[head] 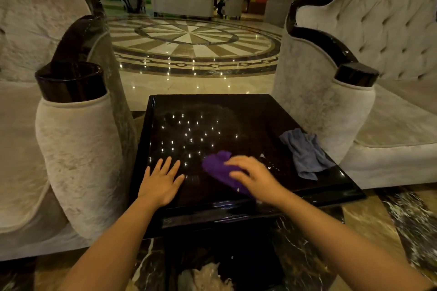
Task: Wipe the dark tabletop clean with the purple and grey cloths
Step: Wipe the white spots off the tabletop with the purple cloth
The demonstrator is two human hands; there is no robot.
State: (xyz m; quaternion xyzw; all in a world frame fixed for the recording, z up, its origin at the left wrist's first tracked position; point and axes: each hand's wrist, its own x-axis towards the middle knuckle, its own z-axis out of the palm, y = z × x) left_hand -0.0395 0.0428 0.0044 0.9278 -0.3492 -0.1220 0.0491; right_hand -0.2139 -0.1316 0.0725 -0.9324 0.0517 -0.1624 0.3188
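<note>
right hand [254, 178] gripping purple cloth [218, 169] on tabletop [212, 111] | left hand [160, 182] flat, spread | grey cloth [305, 152] lying loose

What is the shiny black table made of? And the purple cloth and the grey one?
Table: probably lacquered wood or polished stone; it mirrors the ceiling lights, but nothing settles which. Purple cloth: soft fabric, likely microfibre; it bunches under the right hand. Grey cloth: similar soft fabric, matte, lying crumpled in folds near the table's right edge.
</note>
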